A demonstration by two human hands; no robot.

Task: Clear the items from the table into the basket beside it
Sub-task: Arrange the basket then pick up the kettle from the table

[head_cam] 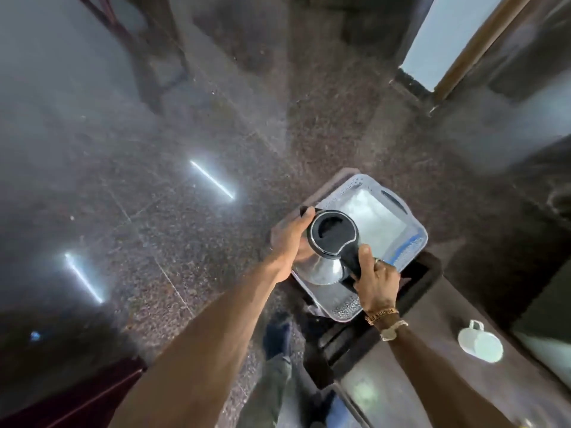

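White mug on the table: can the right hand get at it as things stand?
Probably not yet: the right hand grips the kettle by its handle over the basket; the mug sits in the open.

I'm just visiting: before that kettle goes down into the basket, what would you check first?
1. Right hand grips the kettle by its handle: ok.
2. Left hand holds the kettle's side: ok.
3. Kettle is above the basket: ok.
4. Room in the basket: ok, the floor that shows is bare.
5. Kettle lid locked tight: cannot tell.
6. Table cleared: not ok, a white mug lies on it.
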